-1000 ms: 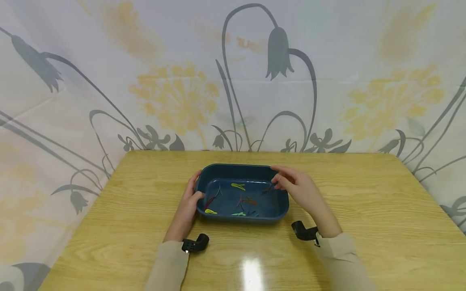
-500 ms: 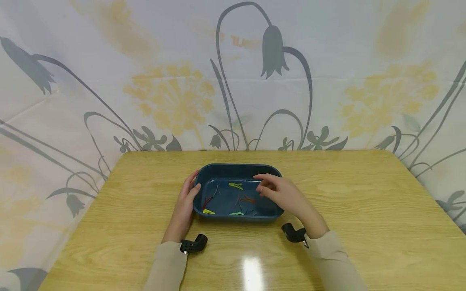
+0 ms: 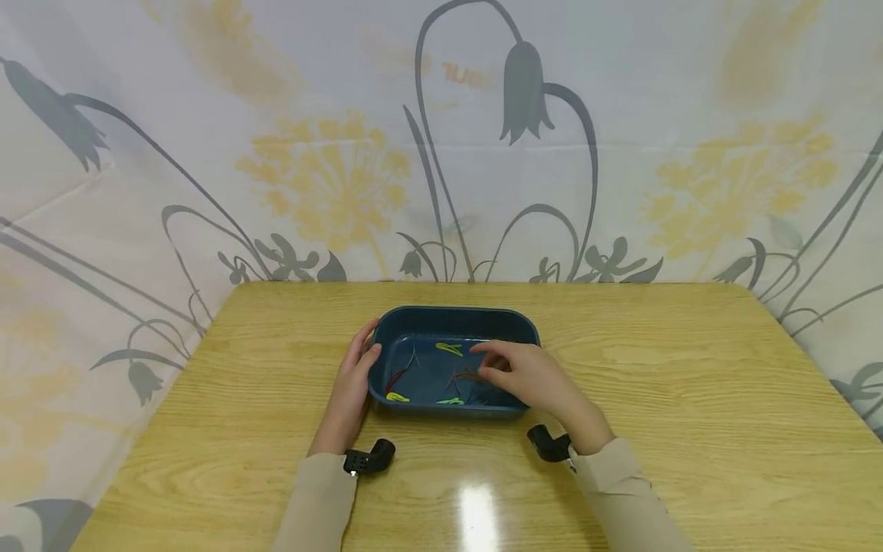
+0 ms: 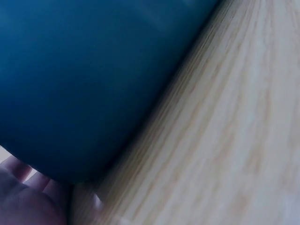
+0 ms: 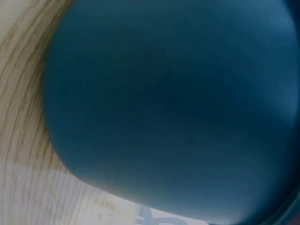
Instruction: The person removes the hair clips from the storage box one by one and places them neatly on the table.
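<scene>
Floral-printed cloth hangs behind a light wooden table (image 3: pixel 690 399), where a dark blue oblong plastic tray (image 3: pixel 455 319) sits near the middle, holding small coloured hair clips (image 3: pixel 449 349) scattered on its floor. Left hand (image 3: pixel 352 387) lies along the tray's left end, fingers fairly straight against the wall, thumb at the rim. Right hand (image 3: pixel 527 376) reaches in over the right side, fingers bent down toward the clips; whether it pinches one cannot be told.

A smooth dark-blue plastic tray (image 3: pixel 455 316) sits on a glossy wood-grain bench (image 3: pixel 690 399), printed cloth backdrop (image 3: pixel 276 115) at 12 o'clock.
</scene>
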`<state>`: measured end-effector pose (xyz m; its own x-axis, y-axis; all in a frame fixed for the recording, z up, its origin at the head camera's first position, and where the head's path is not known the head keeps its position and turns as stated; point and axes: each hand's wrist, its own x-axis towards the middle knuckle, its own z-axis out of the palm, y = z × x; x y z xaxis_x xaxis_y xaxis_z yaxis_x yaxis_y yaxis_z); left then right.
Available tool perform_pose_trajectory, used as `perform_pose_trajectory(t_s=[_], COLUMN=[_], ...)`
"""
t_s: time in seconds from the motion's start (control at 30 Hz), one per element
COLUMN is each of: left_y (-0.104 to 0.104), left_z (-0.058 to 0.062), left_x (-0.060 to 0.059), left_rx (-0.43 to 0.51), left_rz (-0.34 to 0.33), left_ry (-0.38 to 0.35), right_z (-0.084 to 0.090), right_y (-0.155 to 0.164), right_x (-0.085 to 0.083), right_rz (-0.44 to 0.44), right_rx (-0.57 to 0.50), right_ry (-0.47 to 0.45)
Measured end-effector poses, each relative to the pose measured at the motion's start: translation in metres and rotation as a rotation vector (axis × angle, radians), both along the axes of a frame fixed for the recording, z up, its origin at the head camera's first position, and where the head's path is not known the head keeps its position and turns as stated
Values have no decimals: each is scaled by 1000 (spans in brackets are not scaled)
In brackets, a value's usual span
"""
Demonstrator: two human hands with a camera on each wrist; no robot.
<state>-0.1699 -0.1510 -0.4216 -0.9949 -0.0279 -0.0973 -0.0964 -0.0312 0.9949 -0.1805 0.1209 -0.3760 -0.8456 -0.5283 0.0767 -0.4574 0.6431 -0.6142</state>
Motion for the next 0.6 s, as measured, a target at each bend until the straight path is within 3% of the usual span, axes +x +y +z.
perform_pose_trajectory(t_s=[0.37,0.47,0.6], left_y=[-2,-1,0], left_z=[-2,-3,-3], left_x=[-4,-4,-3], left_rx=[15,22,18], left_rz=[32,34,19], left_ry=[12,37,20], right_z=[0,1,0], right_y=[-13,-16,-19], right_x=[3,3,2], right_rz=[-14,0,42], right_rx=[268,270,255], right_ry=[88,55,-21])
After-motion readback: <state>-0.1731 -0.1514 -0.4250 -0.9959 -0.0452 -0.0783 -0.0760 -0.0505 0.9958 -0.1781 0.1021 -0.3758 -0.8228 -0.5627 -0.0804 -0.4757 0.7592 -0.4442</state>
